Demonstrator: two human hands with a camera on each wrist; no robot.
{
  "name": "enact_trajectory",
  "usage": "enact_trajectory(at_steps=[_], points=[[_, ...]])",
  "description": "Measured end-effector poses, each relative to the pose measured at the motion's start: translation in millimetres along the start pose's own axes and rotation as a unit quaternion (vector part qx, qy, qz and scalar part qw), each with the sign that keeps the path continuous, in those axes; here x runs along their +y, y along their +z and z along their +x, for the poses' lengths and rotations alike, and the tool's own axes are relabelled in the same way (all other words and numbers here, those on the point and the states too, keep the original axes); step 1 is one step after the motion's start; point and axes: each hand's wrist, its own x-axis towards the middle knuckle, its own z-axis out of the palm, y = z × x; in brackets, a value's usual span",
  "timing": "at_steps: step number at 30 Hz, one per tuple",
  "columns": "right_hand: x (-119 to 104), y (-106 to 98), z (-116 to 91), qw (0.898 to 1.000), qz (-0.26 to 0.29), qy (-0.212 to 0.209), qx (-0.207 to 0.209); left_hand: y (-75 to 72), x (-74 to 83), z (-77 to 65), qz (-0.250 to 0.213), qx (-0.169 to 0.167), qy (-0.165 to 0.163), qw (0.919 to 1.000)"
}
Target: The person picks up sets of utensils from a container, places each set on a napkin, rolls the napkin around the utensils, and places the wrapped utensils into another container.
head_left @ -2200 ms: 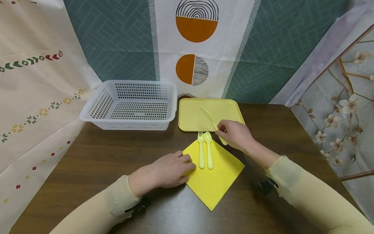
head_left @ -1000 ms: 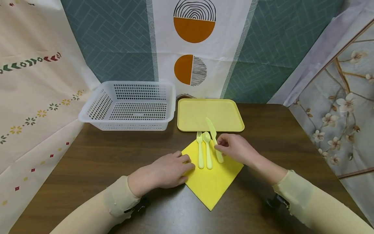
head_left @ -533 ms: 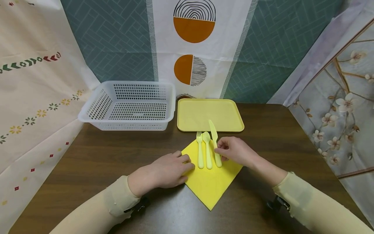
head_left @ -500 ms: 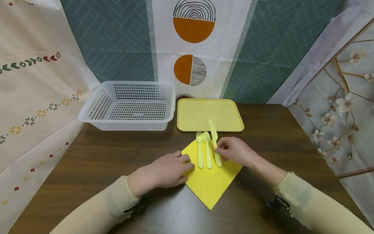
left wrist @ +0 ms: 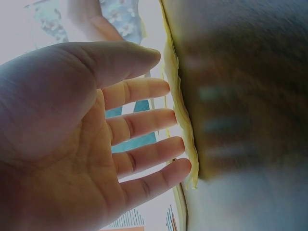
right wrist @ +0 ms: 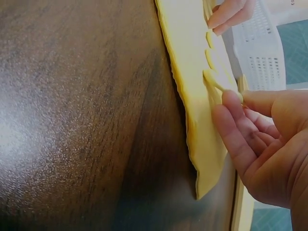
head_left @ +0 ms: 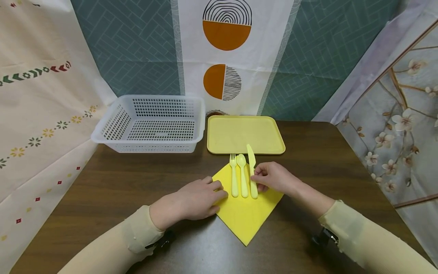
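Note:
A folded yellow napkin point(head_left: 246, 220) lies on the dark wooden table, one corner toward me. On it, side by side, are a pale yellow fork point(head_left: 234, 179) and a spoon point(head_left: 243, 179). To their right is a matching knife point(head_left: 253, 186), blade pointing away, its tip over the tray's front edge. My right hand point(head_left: 275, 177) pinches the knife's handle between thumb and fingers, as the right wrist view also shows. My left hand point(head_left: 195, 199) rests with its fingertips on the napkin's left edge; the left wrist view shows its fingers point(left wrist: 144, 122) fairly straight, holding nothing.
Behind the napkin lies a pale yellow tray point(head_left: 226, 135). A white perforated plastic basket point(head_left: 147, 146) stands to its left at the back. Patterned cloths point(head_left: 143, 57) hang around the back and sides of the table point(head_left: 130, 175).
My right hand has brought the knife from over the tray down and toward me, turning it nearly parallel to the spoon. My left hand has stayed in place.

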Motion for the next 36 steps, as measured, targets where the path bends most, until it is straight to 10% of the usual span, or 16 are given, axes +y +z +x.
enact_trajectory(at_steps=[36], points=[[3.1, 5.2, 0.0, 0.997, 0.023, 0.07, -0.04, -0.6, 0.8, 0.6, 0.002, -0.011, -0.005, 0.9999]])
